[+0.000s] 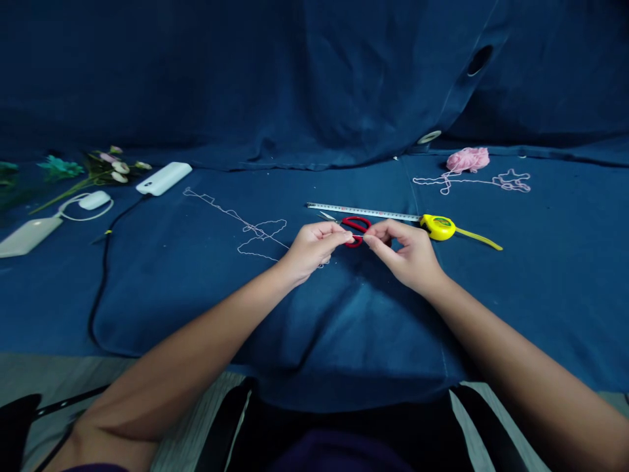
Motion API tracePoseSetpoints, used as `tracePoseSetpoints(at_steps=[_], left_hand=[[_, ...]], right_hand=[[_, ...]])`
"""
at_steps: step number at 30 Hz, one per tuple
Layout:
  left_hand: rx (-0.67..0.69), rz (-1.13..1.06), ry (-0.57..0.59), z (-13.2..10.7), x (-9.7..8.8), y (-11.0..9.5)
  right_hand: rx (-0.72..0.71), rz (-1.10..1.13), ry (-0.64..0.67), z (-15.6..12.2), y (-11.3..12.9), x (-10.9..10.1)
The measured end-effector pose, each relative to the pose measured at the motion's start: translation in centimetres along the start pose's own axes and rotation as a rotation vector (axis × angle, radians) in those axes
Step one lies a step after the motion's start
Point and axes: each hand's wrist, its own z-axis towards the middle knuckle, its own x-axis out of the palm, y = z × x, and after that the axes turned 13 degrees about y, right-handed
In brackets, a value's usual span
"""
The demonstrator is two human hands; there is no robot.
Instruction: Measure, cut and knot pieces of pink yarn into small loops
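My left hand [312, 249] and my right hand [405, 255] are close together above the blue cloth, and each pinches a short strand of pale yarn [358, 236] between its fingertips. Just behind the strand lie red-handled scissors [356, 231], partly hidden by my fingers. A yellow tape measure [437, 227] sits beyond my right hand, its metal blade [363, 212] extended left behind the scissors. A loose length of pale yarn [260, 233] trails from near my left hand. Farther right lies a pink yarn ball [468, 159] with a looped strand [491, 182].
A blue cloth [196, 308] covers the surface and rises in folds at the back. At the left lie artificial flowers [111, 167], a white power bank [164, 178], a pale flat device [29, 237], a white cord [88, 204] and a black cable [103, 282].
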Motion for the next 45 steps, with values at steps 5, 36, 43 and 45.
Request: tracePoseSetpoints(at_steps=[5,36,43,45], left_hand=[[0.006,0.001,0.009,0.1,-0.1,0.1],[0.002,-0.199,0.255,0.3,-0.4,0.2],[-0.064,-0.162,0.159,0.5,-0.2,-0.1],[-0.060,-0.151,0.136,0.6,-0.3,0.0]], right_hand=[[0.019,0.046,-0.008,0.1,0.0,0.1],[0.152,-0.584,0.197,1.3,-3.1,1.3],[0.264,-0.661,0.122,0.8,-3.3,0.3],[0.300,-0.691,0.135,0.6,-3.3,0.0]])
